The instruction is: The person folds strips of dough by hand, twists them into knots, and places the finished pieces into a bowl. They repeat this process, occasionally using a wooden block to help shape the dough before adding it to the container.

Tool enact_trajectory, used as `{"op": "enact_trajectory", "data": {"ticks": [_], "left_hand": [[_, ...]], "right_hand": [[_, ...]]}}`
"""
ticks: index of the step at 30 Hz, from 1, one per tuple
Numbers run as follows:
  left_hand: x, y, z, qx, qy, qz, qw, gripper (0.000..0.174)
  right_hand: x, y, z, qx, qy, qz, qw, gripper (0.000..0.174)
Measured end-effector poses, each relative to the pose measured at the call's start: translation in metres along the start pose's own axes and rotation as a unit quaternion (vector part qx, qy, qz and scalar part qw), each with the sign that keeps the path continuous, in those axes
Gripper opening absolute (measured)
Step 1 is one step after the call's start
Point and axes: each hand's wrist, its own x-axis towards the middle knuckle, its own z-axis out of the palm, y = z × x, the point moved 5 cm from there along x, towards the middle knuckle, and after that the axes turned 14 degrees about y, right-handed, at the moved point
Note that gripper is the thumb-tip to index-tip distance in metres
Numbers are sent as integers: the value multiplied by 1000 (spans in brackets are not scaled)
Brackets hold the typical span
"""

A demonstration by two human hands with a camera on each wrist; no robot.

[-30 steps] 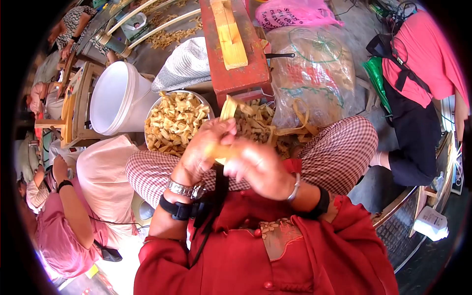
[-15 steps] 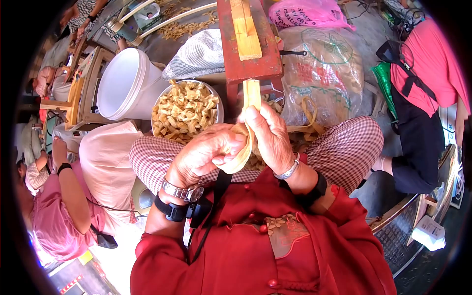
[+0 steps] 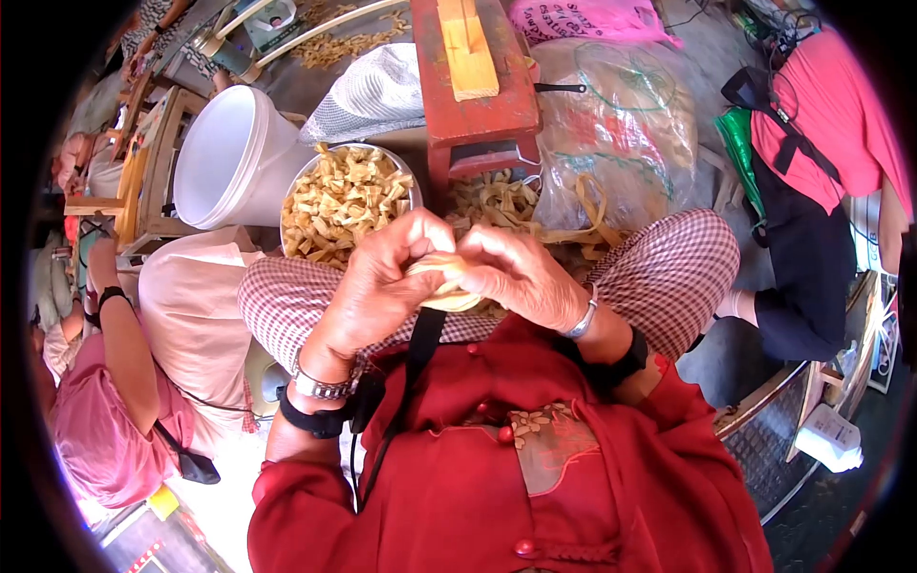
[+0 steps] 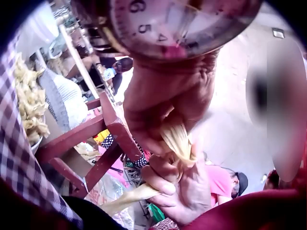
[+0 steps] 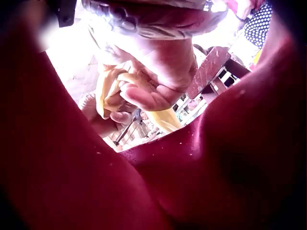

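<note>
Over my lap, both hands work on a soft, pale yellow strip (image 3: 451,298) that is bent into a loop. My left hand (image 3: 373,282), with a watch at its wrist, pinches one side of the loop. Fingers of my right hand (image 3: 530,277) grip the other side close by, almost meeting the left. In the left wrist view the strip (image 4: 177,141) bunches between the two hands, and a flat tail (image 4: 129,197) trails away. The right wrist view shows the strip (image 5: 106,93) folded around the fingertips. A bowl (image 3: 416,196) full of similar knotted yellow pieces (image 3: 346,202) stands just beyond my left knee.
Ahead is a red wooden bench (image 3: 482,119) bearing a yellow wooden block (image 3: 470,67). Loose strips (image 3: 497,201) lie beneath its near end. A white bucket (image 3: 224,158) leans at left; a clear plastic sack (image 3: 616,134) stands right. Other people sit on both sides.
The strip's flat end pointed forward from my right fingers half a second ago; now the strip is looped between both hands. The hands have drawn closer together, and the head view has shifted slightly.
</note>
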Motion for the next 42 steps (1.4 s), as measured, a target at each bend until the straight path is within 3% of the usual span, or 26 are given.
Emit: {"op": "enact_trajectory", "data": {"ticks": [2,4,6,7,10,11,12,14,15,18,21,23,24,25,27,28,29,30,32,35,36,38,42], "left_hand": [[-5,-4,4,-142,-26,-76,987,18],[-9,-3,10,-215,-21,-92,972,31],[-12,1,17,-284,-10,-99,954,40],[-11,1,20,-298,-59,-97,948,47],[-11,2,22,-162,29,-70,984,43],[-10,1,21,-104,42,-20,993,45],[-7,-1,17,7,-2,81,997,47],[-5,5,23,182,16,166,969,51],[-4,5,25,196,34,201,959,55],[-3,2,28,216,79,199,953,51],[0,-13,27,93,66,70,991,46],[2,-20,25,-5,50,1,999,42],[1,-22,27,-85,41,-43,995,43],[-1,-21,30,-166,32,-87,982,44],[-2,-21,34,-268,5,-146,952,45],[0,-21,34,-292,-19,-151,944,46],[3,-22,33,-316,-44,-156,935,46],[3,-21,33,-339,-69,-160,925,46],[3,-19,30,-372,-51,-173,911,45],[7,-17,16,-408,-41,-148,900,44],[9,-15,10,-400,-1,-143,905,46],[14,-19,8,-413,7,-141,900,50],[19,-19,11,-259,79,-140,952,57]], "right_hand": [[-4,-8,-1,-23,-36,32,999,31],[-8,-6,-4,2,-20,65,998,31],[-9,-1,-7,24,22,7,999,33],[-10,0,-6,36,40,-21,998,34],[-12,8,-10,37,66,79,994,37],[-10,13,-9,60,67,86,992,40],[-10,10,-10,58,78,79,992,39],[-9,13,-9,52,74,85,992,39],[-8,13,-9,44,78,73,993,37],[-5,16,-9,10,99,53,994,32],[-5,10,-10,-28,128,84,988,25],[-3,11,-16,-97,187,10,978,27],[-3,10,-19,-132,216,-28,967,27],[-4,7,-19,-109,231,-4,967,27],[-4,3,-17,-119,168,-57,977,27],[-4,1,-17,-123,135,-83,980,28],[-8,2,-19,-103,133,-25,985,30],[-7,-1,-23,-72,149,-40,985,30],[-14,9,-45,-150,170,-11,974,30],[-19,-3,-73,-219,209,-41,952,31],[-21,-6,-80,-236,206,-35,949,31],[-20,-3,-79,-209,192,-31,958,28],[-15,7,-75,-224,147,15,963,23]]}}
